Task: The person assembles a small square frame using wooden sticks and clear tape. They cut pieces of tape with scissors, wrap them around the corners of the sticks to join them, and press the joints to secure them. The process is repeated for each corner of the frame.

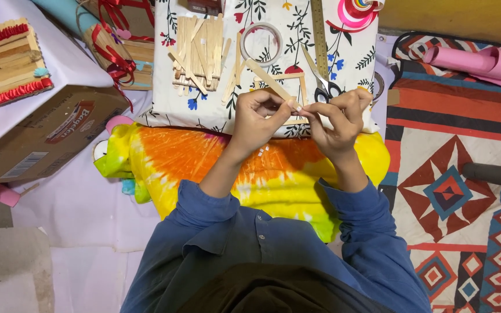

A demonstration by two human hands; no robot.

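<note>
The left fingers (273, 103) were curled tight and pinched the near end of a flat wooden stick (269, 79), which slanted up and away from them over the cushion. The right fingers (320, 111) were pressed together just beside them, thumb and forefinger nipping something small and pale at the stick's end (298, 108); whether it was tape or a scrap of paper could not be told. The left hand (256, 119) and right hand (338, 120) were nearly touching, held above a floral cushion (215, 113) that lay on a tie-dyed pillow (175, 159). The step looked like fixing or peeling a small piece at the stick's tip; the next move would seem to call for a steady grip on the stick and fine work by the right fingertips. Further out on the cushion lay a pile of sticks (198, 52), a tape roll (261, 42), a ruler (319, 35), scissors (323, 84) and a stick frame (297, 87). A cardboard box (47, 136) stood left, pink paper rolls (476, 61) right.
</note>
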